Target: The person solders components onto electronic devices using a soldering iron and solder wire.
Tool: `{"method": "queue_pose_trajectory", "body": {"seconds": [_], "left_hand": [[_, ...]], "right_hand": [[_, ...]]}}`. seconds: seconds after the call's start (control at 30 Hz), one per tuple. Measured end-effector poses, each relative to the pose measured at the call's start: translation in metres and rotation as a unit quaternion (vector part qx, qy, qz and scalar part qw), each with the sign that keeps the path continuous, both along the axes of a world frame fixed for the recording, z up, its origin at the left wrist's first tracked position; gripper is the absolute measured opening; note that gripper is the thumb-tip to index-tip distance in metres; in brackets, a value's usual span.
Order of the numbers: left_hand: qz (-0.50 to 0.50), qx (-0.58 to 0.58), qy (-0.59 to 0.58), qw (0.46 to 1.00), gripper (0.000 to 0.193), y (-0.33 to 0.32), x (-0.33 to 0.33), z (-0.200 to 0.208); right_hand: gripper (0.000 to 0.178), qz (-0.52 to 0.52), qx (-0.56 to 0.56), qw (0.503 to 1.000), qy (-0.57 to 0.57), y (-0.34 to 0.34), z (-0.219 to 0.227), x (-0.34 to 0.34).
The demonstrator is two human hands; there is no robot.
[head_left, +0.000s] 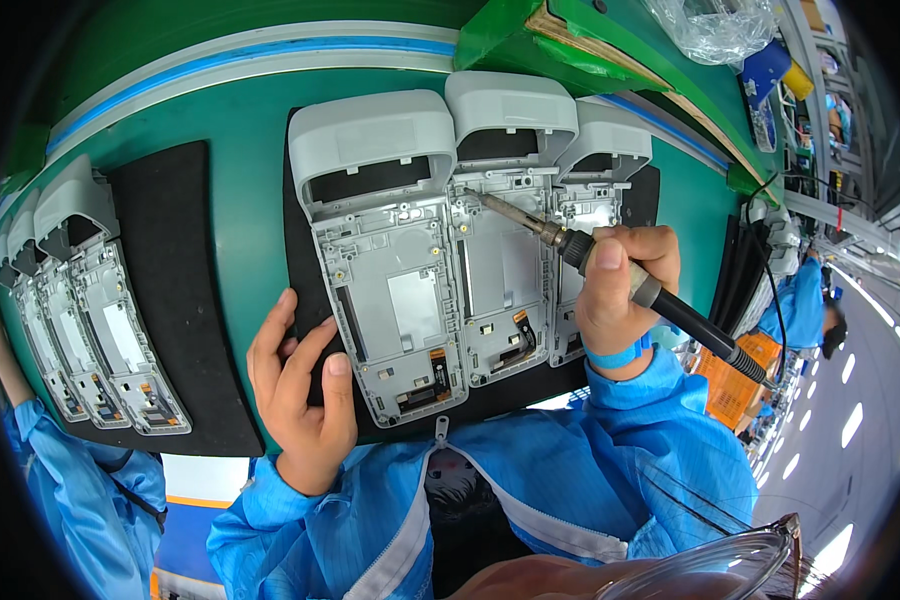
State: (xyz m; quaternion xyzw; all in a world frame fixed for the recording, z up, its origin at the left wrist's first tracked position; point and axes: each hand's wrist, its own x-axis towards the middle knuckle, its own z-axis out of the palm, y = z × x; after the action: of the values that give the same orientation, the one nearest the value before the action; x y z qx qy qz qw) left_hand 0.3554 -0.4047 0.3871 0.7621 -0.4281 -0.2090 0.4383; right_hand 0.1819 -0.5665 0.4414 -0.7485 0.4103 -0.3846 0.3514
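My right hand [625,285] grips a soldering iron [576,248] by its handle. The iron slants up to the left, its tip over the upper left part of the middle grey plastic housing [500,240]; whether it touches cannot be made out. Beside it lie a left housing [385,260] and a right housing [592,208], the latter partly behind my hand and the iron. All have a raised hooded end at the far side and small orange flex pieces toward me where visible. My left hand [305,400] is open, fingers spread, by the left housing's lower left edge.
The housings rest on a black mat [305,270] over a green bench [250,200]. Several similar housings [100,300] lie on another mat at left, near another person's blue sleeve [60,480]. A green-wrapped wooden frame [590,50] rises at the far right; the iron's cable [782,330] runs right.
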Motion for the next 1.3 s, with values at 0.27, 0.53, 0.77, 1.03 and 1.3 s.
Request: {"method": "queue_pose_trajectory", "body": {"seconds": [0.27,0.53,0.77,1.03,1.3], "left_hand": [[0.000,-0.005,0.001,1.000,0.019,-0.002,0.000,0.001],[0.007,-0.043,-0.014,0.999,0.018,-0.003,0.002,0.001],[0.010,-0.064,-0.016,0.998,0.019,-0.003,0.003,-0.001],[-0.008,-0.033,0.020,0.999,0.020,-0.002,0.002,-0.001],[0.010,-0.059,-0.021,0.998,0.019,-0.004,0.003,-0.002]], "right_hand": [[0.027,-0.056,-0.027,0.998,-0.004,0.004,0.009,0.002],[0.021,0.128,0.086,0.988,-0.026,0.028,0.009,0.023],[0.022,0.070,0.010,0.997,0.020,0.032,-0.004,0.049],[0.020,0.104,0.075,0.992,-0.006,0.030,0.000,0.045],[0.019,0.105,0.045,0.993,0.008,0.027,-0.002,0.046]]}}
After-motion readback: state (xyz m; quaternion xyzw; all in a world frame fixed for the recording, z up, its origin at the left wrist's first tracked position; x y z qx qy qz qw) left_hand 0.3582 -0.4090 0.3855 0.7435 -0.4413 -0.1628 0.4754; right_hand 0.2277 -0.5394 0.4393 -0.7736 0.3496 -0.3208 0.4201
